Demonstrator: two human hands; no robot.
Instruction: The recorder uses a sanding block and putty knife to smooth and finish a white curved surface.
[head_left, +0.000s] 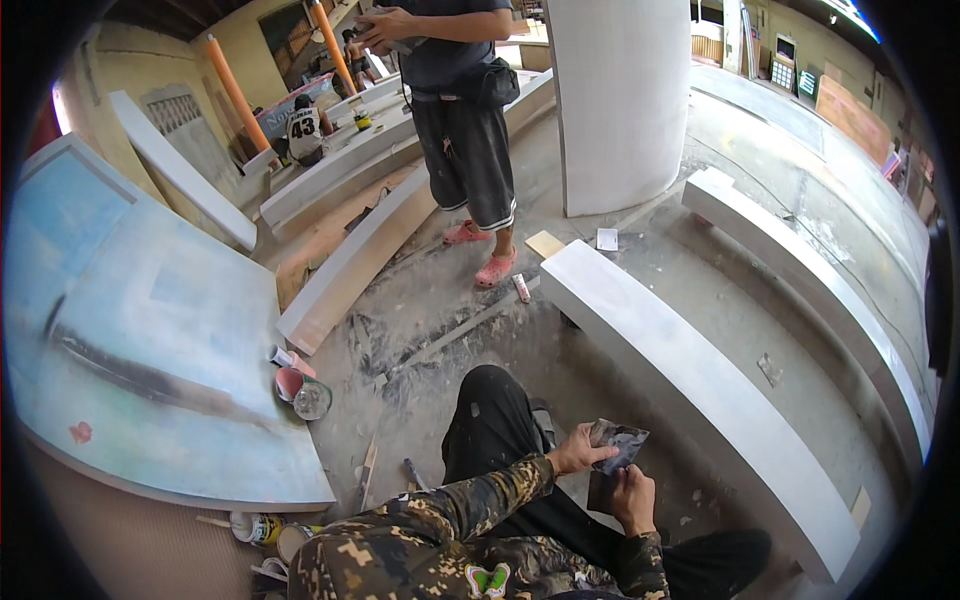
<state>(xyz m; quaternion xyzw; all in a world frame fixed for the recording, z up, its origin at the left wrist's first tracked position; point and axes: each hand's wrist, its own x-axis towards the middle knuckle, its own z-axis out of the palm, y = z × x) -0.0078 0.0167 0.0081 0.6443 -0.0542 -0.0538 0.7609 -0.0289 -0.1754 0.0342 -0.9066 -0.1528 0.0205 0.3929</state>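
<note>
My left hand [580,452] and my right hand [635,500] are close together in front of my bent knee. Between them is a dark, flexible sheet [626,440] that looks like sandpaper, with a worn greyish face. The left fingers pinch its upper part, thumb on top. Lower down, my right fingers are curled round it, and a dark flap [600,492] hangs beside them; I cannot tell if it is a second piece. Just right of my hands lies a long, curved white beam [680,370], which neither hand touches.
A blue painted panel [190,290] leans at left, with a glass jar [312,402] by its edge and paint cans [255,527] below. Another person [465,140] stands ahead near a tall white curved panel [625,110]. A second white beam [810,260] lies farther right.
</note>
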